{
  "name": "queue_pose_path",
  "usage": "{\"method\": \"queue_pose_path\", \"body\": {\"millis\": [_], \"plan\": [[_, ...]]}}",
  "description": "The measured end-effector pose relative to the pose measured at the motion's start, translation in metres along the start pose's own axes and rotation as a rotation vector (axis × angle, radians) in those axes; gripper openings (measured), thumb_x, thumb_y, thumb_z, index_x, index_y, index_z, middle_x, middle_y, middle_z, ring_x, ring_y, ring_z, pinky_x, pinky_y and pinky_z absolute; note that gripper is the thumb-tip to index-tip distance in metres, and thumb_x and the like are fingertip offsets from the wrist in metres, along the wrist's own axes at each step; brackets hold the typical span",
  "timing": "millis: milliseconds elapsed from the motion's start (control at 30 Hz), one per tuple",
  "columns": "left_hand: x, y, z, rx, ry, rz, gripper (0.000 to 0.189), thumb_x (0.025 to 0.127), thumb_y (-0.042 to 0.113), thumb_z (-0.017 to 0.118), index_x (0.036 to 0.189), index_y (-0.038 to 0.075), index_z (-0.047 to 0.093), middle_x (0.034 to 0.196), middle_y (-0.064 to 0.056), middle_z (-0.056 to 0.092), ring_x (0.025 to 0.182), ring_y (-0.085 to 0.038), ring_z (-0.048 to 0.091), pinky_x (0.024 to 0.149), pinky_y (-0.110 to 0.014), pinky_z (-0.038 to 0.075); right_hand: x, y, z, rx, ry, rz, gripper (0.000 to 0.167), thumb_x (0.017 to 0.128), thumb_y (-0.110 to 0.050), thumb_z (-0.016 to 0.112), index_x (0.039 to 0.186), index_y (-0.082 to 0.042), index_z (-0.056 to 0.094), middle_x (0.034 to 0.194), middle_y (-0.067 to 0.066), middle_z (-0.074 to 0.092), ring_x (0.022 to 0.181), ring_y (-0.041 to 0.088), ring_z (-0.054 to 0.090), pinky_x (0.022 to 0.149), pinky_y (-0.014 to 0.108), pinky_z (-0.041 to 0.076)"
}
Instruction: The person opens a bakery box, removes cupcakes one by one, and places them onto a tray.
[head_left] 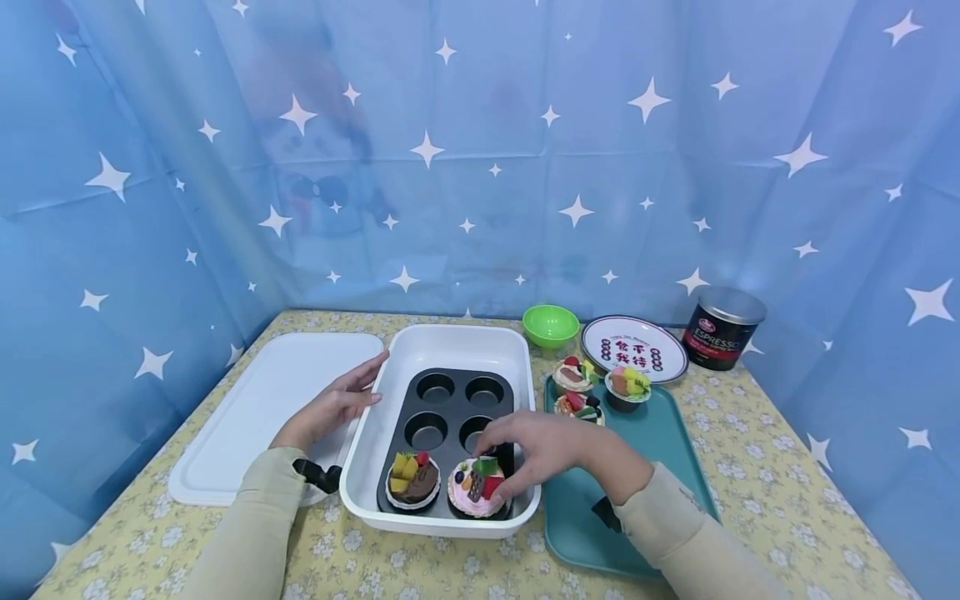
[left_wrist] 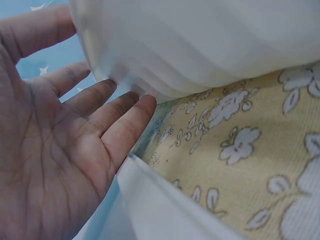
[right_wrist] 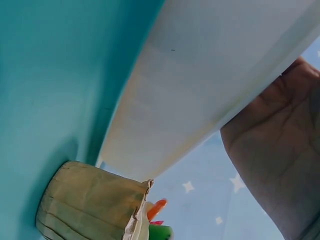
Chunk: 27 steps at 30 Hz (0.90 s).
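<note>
Left sleeve [head_left: 255, 525] and right sleeve [head_left: 690, 533] lay nearest the head camera, at its lower edge. Right hand [head_left: 547, 450] reached leftward across the right wall of the white tub [head_left: 442, 525], over the pink cupcake [head_left: 467, 497].

Key relation: cupcake sat low and to the left of the right palm, between the fingers [head_left: 497, 429] on its far side and the thumb [head_left: 519, 482] on its near right. It occupied the near right cup of the muffin tin [head_left: 459, 387], whose long axis ran near to far, parallel to the tub's. Cupcake itself looked round from above, with no long axis to favour. Right fingers were bent and spread across it; could not tell whether they gripped it or merely hovered at its edge, as the tub wall hid the tips in the right wrist view.

Chocolate cupcake [head_left: 415, 483] stood in the adjoining near left cup. Left hand [head_left: 337, 404] was farther off, at the tub's left wall, fingers extended and grasping nothing, tips against the outer side. Judgement: right hand was the nearer one, with a near-vertical line between cupcake and fingers mattering most, neighbour close on the left.
</note>
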<state>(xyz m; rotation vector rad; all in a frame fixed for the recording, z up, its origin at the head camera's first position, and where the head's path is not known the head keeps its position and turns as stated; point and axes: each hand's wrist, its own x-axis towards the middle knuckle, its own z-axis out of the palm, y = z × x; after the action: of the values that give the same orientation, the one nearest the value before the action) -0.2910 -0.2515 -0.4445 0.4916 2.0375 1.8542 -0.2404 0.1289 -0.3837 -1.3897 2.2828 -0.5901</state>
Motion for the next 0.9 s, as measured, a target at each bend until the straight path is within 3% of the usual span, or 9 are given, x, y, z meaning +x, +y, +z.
{"method": "queue_pose_path", "body": {"millis": [600,900], "plan": [[-0.0005,-0.0006,-0.0004,-0.002,0.003,-0.002,0.082,0.097,0.017,0.063,0.163,0.026,0.017,0.169,-0.004,0.009,0.15,-0.034,0.023,0.105,-0.037,0.046,0.0004,-0.0042,0.0034,-0.043,0.001,0.003,0.06,0.085,-0.057,0.075,0.134,-0.025,0.064,0.127,-0.012,0.058,0.114,0.007,0.055,0.099,0.033,0.049],[0.0003,-0.0017,-0.0004,0.0,0.004,-0.002,0.081,0.097,0.017,0.063,0.163,0.027,0.017,0.168,-0.005,0.01,0.149,-0.034,0.027,0.102,-0.035,0.048,0.0022,-0.0084,0.0073,-0.109,0.022,-0.013,0.064,0.083,-0.062,0.074,0.133,-0.024,0.064,0.122,-0.012,0.058,0.107,0.004,0.054,0.093,0.026,0.05]]}}
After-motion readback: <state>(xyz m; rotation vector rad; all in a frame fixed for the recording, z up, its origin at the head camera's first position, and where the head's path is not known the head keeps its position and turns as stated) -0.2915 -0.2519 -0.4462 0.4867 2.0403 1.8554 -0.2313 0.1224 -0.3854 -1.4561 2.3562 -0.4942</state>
